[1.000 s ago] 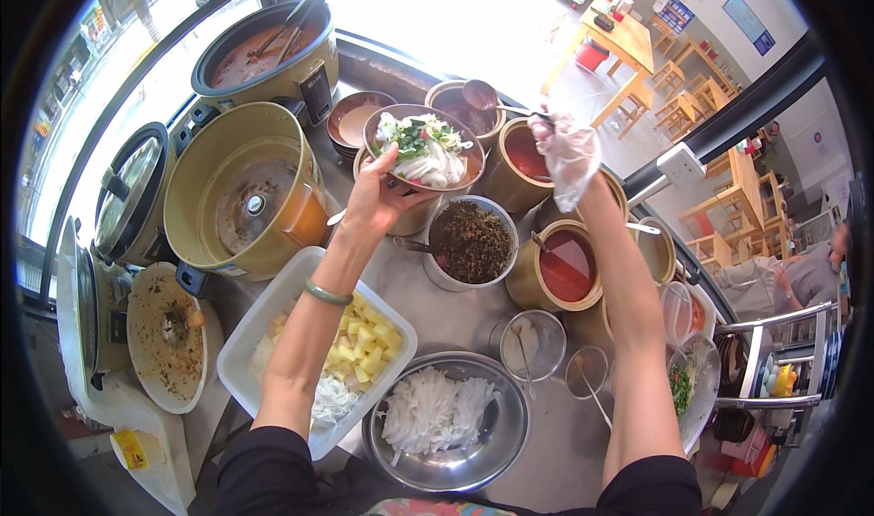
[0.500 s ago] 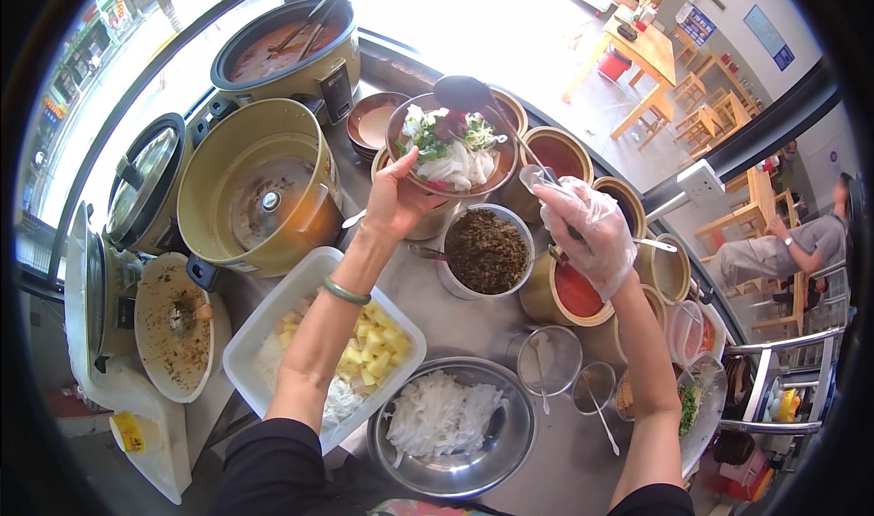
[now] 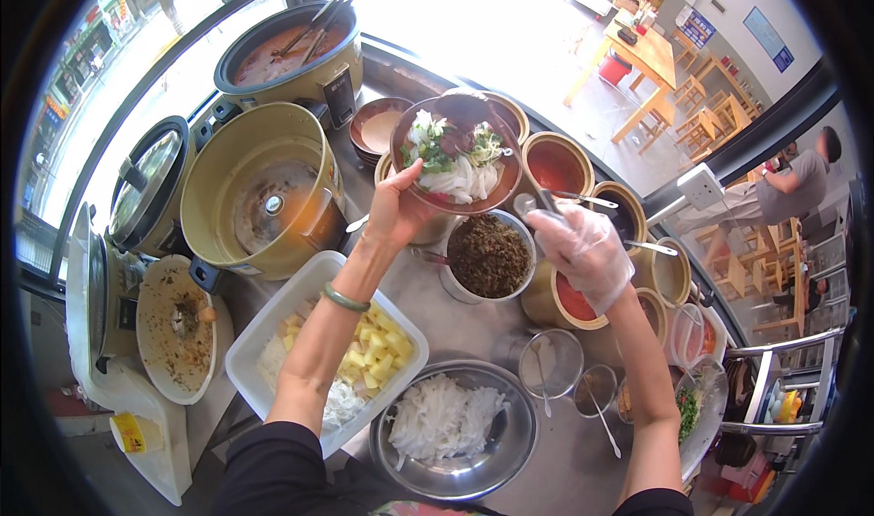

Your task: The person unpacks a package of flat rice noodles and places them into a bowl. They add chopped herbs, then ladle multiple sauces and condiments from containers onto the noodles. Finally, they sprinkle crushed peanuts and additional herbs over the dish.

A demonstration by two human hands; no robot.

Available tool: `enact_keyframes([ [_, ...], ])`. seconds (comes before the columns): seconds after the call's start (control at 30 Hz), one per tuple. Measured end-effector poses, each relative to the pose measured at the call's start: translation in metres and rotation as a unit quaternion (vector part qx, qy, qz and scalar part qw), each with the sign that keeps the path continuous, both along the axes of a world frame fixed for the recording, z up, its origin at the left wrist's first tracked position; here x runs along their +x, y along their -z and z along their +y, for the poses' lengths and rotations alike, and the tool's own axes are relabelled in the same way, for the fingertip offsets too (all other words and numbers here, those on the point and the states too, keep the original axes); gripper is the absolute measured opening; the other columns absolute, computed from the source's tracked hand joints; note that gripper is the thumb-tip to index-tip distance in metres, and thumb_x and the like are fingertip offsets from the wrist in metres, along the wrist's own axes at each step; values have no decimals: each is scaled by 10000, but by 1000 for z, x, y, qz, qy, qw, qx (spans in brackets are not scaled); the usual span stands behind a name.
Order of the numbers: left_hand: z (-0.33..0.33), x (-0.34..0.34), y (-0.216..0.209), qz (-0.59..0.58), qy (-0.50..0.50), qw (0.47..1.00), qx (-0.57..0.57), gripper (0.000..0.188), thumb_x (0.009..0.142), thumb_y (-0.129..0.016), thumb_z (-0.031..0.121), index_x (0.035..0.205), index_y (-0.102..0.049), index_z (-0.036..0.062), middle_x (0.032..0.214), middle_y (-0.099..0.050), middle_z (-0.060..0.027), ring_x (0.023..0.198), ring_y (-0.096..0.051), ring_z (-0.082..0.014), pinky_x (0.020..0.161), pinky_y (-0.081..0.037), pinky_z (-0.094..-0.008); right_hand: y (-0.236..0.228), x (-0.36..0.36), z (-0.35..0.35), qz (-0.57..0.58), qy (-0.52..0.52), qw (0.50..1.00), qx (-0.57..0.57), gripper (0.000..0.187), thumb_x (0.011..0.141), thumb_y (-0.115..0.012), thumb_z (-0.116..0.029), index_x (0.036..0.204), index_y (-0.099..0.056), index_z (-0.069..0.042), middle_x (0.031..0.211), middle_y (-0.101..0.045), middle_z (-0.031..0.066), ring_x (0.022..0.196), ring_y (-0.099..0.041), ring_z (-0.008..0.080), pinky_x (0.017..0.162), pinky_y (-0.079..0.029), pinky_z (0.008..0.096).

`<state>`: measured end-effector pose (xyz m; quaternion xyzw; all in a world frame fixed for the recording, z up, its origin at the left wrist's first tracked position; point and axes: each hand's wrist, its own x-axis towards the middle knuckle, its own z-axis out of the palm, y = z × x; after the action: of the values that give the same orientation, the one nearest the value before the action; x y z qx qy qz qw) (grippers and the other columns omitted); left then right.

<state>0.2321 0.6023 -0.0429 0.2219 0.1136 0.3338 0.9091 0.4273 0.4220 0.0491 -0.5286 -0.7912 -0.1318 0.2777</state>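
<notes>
Above a metal counter (image 3: pixel 455 314), left hand (image 3: pixel 399 208) clasps a bowl (image 3: pixel 503 179), right hand (image 3: pixel 587 247) wraps round a ladle (image 3: pixel 462 109).

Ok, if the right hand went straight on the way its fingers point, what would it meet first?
Probably the bowl in the left hand, though depth is unclear and it might pass underneath.
</notes>
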Motion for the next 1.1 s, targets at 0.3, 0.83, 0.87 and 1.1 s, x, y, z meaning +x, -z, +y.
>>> enact_keyframes([
  [0.3, 3, -8, 12, 25, -55, 998, 4, 492, 963, -475, 173, 1397, -336, -13, 1389, -453, -191, 1263, -469, -363, 1063, -379, -567, 12, 26, 60, 651, 119, 750, -20, 267, 968, -529, -143, 1130, -629, 45, 741, -654, 73, 552, -545, 75, 499, -419, 173],
  [0.83, 17, -1, 19, 5, -38, 999, 3, 499, 960, -477, 163, 1401, -322, -12, 1401, -433, -203, 1269, -461, -369, 1074, -373, -569, 39, 59, 95, 632, 169, 755, -43, 249, 940, -567, -114, 1148, -643, -1, 734, -673, 89, 572, -584, 82, 494, -445, 191],
  [0.87, 18, 2, 18, 6, -38, 999, 7, 499, 960, -479, 163, 1400, -323, -13, 1398, -436, -203, 1268, -462, -368, 1071, -378, -568, 27, 56, 87, 670, 136, 730, -12, 241, 950, -559, -100, 1135, -622, 43, 731, -672, 105, 558, -575, 89, 470, -425, 199],
  [1.1, 15, 18, 11, -10, -15, 1000, -20, 456, 960, -475, 170, 1369, -374, -4, 1343, -494, -174, 1212, -521, -333, 1022, -449, -523, -8, 9, 27, 505, 92, 854, -85, 222, 970, -496, -73, 1093, -642, 42, 814, -666, 101, 596, -569, 88, 528, -413, 201],
])
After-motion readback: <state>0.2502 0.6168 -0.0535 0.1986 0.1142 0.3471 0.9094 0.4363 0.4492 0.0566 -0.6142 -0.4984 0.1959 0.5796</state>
